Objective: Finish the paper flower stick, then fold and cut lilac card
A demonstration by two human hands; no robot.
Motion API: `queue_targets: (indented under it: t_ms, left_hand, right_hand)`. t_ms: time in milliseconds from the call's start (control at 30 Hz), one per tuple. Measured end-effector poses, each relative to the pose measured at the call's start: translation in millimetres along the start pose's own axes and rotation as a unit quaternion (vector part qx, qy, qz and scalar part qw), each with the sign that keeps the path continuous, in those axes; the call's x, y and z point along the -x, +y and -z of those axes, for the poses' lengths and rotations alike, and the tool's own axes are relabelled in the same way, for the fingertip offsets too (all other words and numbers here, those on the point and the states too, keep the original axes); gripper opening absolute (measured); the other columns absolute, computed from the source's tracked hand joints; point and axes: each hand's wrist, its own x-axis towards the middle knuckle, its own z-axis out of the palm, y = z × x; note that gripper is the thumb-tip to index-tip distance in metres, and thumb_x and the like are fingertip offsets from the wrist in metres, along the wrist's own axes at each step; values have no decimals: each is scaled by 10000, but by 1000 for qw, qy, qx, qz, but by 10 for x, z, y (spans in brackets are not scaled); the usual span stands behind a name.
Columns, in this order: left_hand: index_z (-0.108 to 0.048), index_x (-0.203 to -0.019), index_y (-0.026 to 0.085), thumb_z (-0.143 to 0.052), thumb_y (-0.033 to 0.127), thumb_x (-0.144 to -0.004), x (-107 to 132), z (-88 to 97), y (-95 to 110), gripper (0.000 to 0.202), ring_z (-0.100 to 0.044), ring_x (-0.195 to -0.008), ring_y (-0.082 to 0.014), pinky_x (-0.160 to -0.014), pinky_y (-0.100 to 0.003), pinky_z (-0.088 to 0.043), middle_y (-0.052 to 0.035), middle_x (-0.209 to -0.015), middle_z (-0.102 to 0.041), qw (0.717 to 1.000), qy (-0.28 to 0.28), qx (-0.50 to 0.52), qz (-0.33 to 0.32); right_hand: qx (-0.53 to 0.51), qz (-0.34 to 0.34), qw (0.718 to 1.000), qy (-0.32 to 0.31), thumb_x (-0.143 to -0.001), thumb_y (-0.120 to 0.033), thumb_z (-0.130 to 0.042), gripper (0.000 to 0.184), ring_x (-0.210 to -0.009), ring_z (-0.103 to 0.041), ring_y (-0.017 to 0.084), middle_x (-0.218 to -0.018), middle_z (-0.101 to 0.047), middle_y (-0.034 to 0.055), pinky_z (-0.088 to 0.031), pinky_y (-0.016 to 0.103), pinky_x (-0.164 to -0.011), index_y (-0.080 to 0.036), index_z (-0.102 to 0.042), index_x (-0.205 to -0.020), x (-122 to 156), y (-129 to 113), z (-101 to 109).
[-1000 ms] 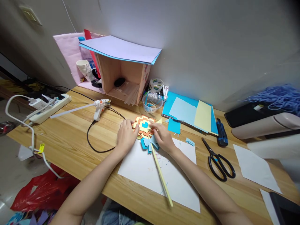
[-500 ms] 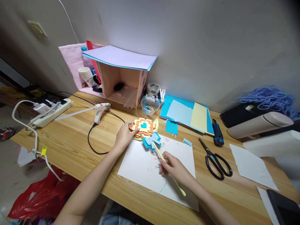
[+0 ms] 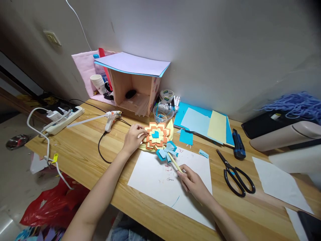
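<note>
A layered orange and yellow paper flower (image 3: pixel 160 143) with a blue centre lies face up above the white sheet (image 3: pixel 150 180). My left hand (image 3: pixel 134 139) has its fingers bent together at the flower's left petals, pinching the edge. In my right hand (image 3: pixel 192 182) is a pale yellow paper stem (image 3: pixel 175 162), held between thumb and fingers. A blue paper flower (image 3: pixel 167 153) sits at the stem's upper end, just below the orange flower and close against its lower petals. The stem's lower part is hidden by my right hand.
A white glue gun (image 3: pixel 111 121) with its cord lies left, near a power strip (image 3: pixel 65 121). Black scissors (image 3: pixel 237 175) and a blue utility knife (image 3: pixel 238 144) lie right. Behind stand a cardboard box (image 3: pixel 135 83), a clear plastic cup (image 3: pixel 163 113) and coloured paper (image 3: pixel 197 121).
My left thumb has drawn back from the flower's front to its left edge, and the flower has tilted more face up. My right hand still holds the stem, its lower end now hidden.
</note>
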Motion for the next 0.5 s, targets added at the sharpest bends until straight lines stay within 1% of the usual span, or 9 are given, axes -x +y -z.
queue_targets:
  t_ms: [100,233,367,433,500]
  left_hand:
    - [-670,-805,216,-558,263,-821,-7,1,6,123,-495,-883,-174,-780,-293,-397,-37,-899,-557,999,-17,-25,-25]
    - [-619,-819,188,-501,233,-848,-18,6,52,130,-489,-881,-184,-790,-311,-389,-47,-908,-565,999,-33,-23,-13]
    - [-568,-847,182,-464,230,-862,-32,25,101,115,-499,-917,-182,-843,-319,-380,-43,-913,-577,997,-18,64,24]
    - [-557,-844,187,-461,262,-863,-38,37,116,123,-506,-938,-179,-870,-323,-376,-40,-926,-585,992,-15,120,43]
    - [-547,-834,189,-467,303,-859,-43,42,127,142,-514,-956,-179,-888,-326,-377,-44,-949,-591,980,-18,184,71]
  right_hand:
    - [-10,-4,1000,-7,-902,-450,-369,263,-446,-310,96,-449,-360,-91,-271,223,-486,-213,-433,-807,-2,14,11]
    - [-12,-5,1000,-11,-901,-460,-372,271,-459,-305,93,-469,-343,-91,-261,222,-488,-212,-436,-815,0,27,19]
    - [-11,-11,1000,-17,-902,-466,-368,280,-456,-304,91,-464,-343,-92,-262,223,-489,-210,-435,-811,0,25,21]
    - [-12,-15,1000,-18,-903,-468,-365,283,-453,-306,91,-461,-348,-92,-262,223,-487,-210,-435,-811,-1,21,19]
    - [-13,-15,1000,-17,-902,-468,-367,283,-450,-307,91,-459,-350,-91,-262,223,-486,-209,-436,-810,-1,19,16]
